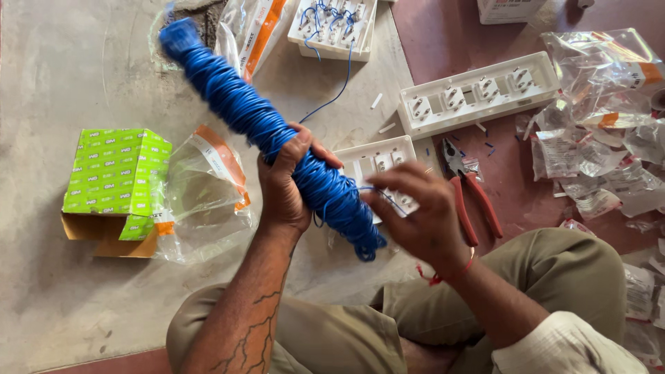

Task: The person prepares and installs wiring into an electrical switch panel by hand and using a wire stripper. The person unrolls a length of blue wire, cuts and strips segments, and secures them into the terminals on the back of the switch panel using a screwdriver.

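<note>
A long coil of blue wire (267,131) is gripped around its middle by the left hand (284,190), fingers wrapped tight round it, thumb over the top. The coil is held tilted, its upper end up and away to the left, its lower end down near the lap. It's a bit blurred at the top end, so the detail there can't be made out.

The right hand (422,211) is kept just beside the coil's lower end, fingers half curled and loosely spread. A thin loose strand of the same blue wire (377,192) is seen running by its fingertips, but whether it's actually pinched can't be told for sure.

Everything else, placed relative to the coil:
- A white switch plate (374,163) is lying right behind the lower end, partly hidden by both hands.
- Red-handled pliers (471,197) are laid on the floor to the right, past the right hand.
- A longer white socket board (478,93) is set further right and up.
- Another board with blue wires already fitted (334,26) is found above.
- A green cardboard box (114,180) and a clear plastic bag (204,197) are left of it, touching each other.
- A heap of empty plastic packets (603,131) is spread far right.
</note>
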